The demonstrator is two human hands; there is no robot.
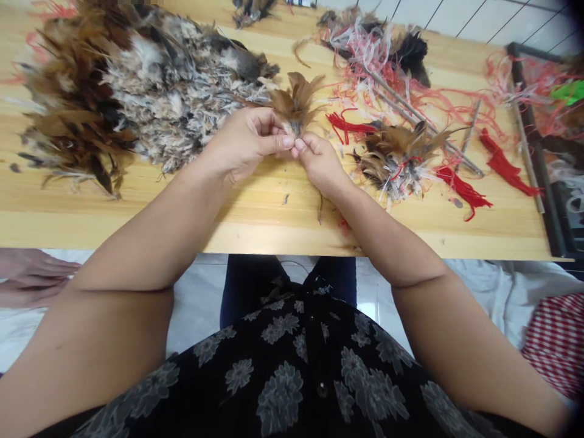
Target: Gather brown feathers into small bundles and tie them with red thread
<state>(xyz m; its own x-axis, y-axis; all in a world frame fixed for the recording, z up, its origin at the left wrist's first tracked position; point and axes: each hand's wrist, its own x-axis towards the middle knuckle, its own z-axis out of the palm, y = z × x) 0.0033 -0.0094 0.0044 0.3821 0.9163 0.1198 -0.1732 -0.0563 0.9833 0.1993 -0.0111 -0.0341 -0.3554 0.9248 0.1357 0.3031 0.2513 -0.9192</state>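
Between my two hands, above the middle of the table, stands a small bunch of brown feathers [297,100], its tips fanned away from me. My left hand [260,134] pinches the base of the bunch between thumb and fingers. My right hand [319,159] meets it there, thumb and fingertips pressed together at the stems. Whatever fine piece lies between the fingertips is too small to make out. Just left of my left hand spreads a large heap of grey and brown feathers [168,91]. To the right of my right hand rests a tied feather bundle [401,161].
Red yarn tassels [506,161], thin sticks [410,109] and tangled pink and white plastic strands [365,52] lie on the right of the wooden table [283,234]. A dark-framed tray [529,121] stands at the right edge. Another person's hands [34,277] show at lower left.
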